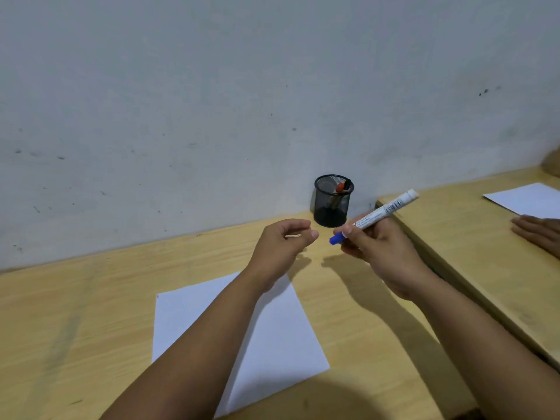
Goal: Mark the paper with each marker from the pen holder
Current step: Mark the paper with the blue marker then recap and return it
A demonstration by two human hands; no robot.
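Two hands hover above the desk near the mesh pen holder [332, 204]: the right hand [375, 253] grips a white marker [383, 212], its blue cap [336, 238] aimed at the left hand [280, 244], whose empty fingers curl loosely, probably to uncap it. Below, the white paper [272, 338] looks nearly blank.

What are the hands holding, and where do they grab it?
The right hand grips a white marker with a blue cap near its capped end. The left hand holds nothing visible.
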